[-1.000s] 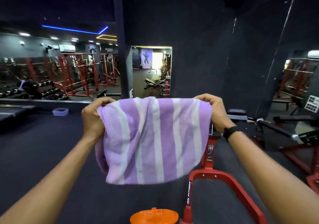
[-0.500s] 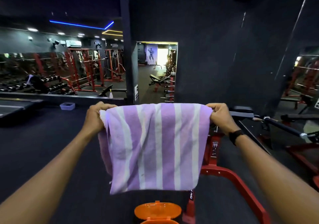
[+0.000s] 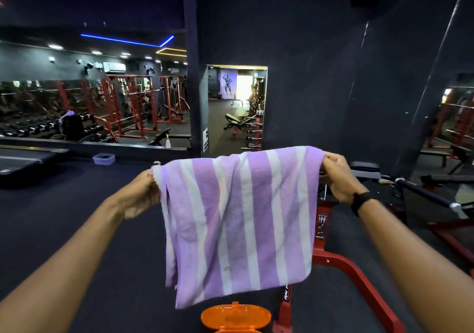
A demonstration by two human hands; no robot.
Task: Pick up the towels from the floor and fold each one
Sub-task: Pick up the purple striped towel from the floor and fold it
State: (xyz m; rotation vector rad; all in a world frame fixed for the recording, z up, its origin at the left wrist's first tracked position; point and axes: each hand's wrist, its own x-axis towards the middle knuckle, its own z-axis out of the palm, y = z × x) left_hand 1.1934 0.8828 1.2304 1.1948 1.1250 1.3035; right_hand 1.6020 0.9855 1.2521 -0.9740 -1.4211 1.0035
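Above the dark gym floor (image 3: 77, 230), a purple-and-white striped towel (image 3: 238, 225) hangs at chest height, stretched between the person's two outstretched arms. At its upper left corner the left hand (image 3: 139, 195) grasps the cloth, the fingers curled round the bunched edge, where the fabric appears doubled over. At the upper right corner the right hand (image 3: 338, 176) pinches the top edge, fingers clenched on the cloth, with a black wristband (image 3: 361, 200) on that wrist. The towel's top edge runs slightly uphill from left to right, and its lower edge hangs free, well clear of the floor. Directly below the towel sits an orange lid (image 3: 236, 317), partly cut off by the bottom of the view. Just to the right of it, behind the towel, stands a red machine frame (image 3: 341, 263). Farther back on the floor near the mirrored wall lies a small pale container (image 3: 104, 158), and a white spray bottle (image 3: 168, 143) stands by the mirror's base.
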